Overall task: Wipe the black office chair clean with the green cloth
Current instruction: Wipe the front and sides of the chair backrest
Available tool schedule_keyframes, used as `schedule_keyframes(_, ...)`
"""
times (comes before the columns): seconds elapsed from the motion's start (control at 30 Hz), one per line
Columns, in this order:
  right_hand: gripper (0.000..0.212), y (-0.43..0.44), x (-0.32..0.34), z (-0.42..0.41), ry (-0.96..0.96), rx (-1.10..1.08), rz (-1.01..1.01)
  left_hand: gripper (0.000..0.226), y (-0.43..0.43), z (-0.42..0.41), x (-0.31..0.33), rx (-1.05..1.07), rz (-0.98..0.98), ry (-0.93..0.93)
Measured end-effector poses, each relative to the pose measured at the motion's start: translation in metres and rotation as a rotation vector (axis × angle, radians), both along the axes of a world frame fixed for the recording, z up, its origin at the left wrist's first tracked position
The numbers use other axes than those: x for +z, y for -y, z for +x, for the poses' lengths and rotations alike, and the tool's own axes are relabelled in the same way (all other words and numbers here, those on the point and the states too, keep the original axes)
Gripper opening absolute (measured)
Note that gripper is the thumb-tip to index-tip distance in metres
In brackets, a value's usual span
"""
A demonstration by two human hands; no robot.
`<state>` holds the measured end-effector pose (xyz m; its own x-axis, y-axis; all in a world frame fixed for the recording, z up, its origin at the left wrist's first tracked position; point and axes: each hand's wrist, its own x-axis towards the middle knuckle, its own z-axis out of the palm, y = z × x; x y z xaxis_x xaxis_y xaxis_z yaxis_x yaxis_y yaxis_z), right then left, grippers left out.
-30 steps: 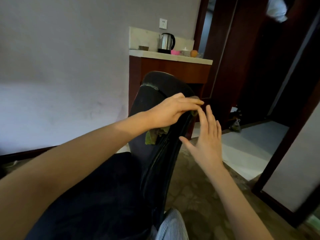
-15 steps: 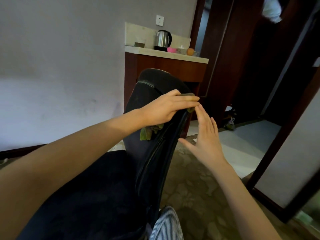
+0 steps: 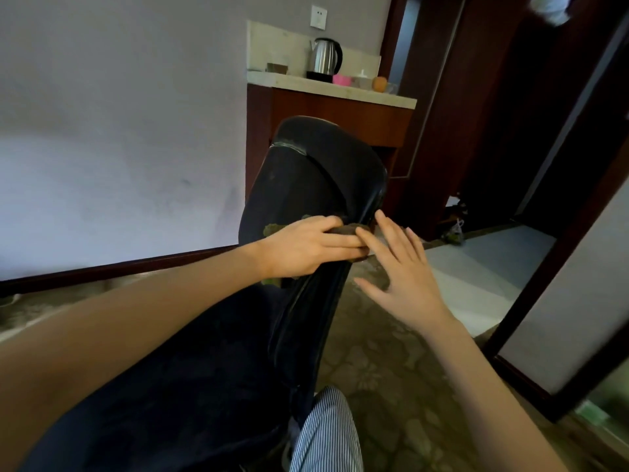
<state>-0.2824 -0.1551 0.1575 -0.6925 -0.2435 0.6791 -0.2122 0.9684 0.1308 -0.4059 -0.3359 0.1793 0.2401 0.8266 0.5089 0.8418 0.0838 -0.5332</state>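
Observation:
The black office chair (image 3: 316,172) fills the middle of the head view, its backrest upright and its seat (image 3: 190,386) low at the left. My left hand (image 3: 306,248) lies across the right edge of the backrest about halfway down. It grips the green cloth (image 3: 350,230) between thumb and fingers; green scraps of cloth show above and below the hand. My right hand (image 3: 403,272) is beside the backrest's edge, fingers spread and straight, its fingertips touching my left fingers and the cloth.
A wooden cabinet (image 3: 340,120) with a pale top stands behind the chair, carrying a kettle (image 3: 325,57), a pink cup and an orange. Dark door frames (image 3: 439,131) rise at the right. Patterned carpet (image 3: 384,362) lies below my right hand. A striped trouser leg (image 3: 323,434) is at the bottom.
My left hand has slid down the backrest's right edge with the cloth, from near the top to about halfway. My right hand followed it down, staying open.

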Motion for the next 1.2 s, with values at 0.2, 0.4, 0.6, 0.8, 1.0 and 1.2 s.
schedule_keyframes(0.2,0.068,-0.014,0.01,0.005,0.054,0.023,-0.013,0.043,-0.006,-0.004,0.03,0.04,0.072,-0.07)
schedule_keyframes(0.4,0.063,-0.024,0.011,0.007,0.029,0.031,0.085,0.045,-0.01,0.004,0.01,0.06,0.099,0.031)
schedule_keyframes(0.6,0.052,-0.016,-0.004,0.008,0.013,0.115,0.105,0.048,0.002,0.006,-0.033,0.099,0.048,0.023)
schedule_keyframes(0.8,0.067,-0.012,-0.011,0.003,-0.027,0.07,0.333,0.055,0.016,0.015,-0.075,0.169,-0.057,-0.029)
schedule_keyframes(1.0,0.106,-0.032,-0.003,-0.008,-0.025,0.031,0.613,0.054,0.017,0.007,-0.05,0.158,-0.053,-0.164)
schedule_keyframes(1.2,0.098,-0.04,-0.008,-0.018,-0.086,0.095,0.673,0.048,0.011,0.023,-0.09,0.2,-0.004,-0.076)
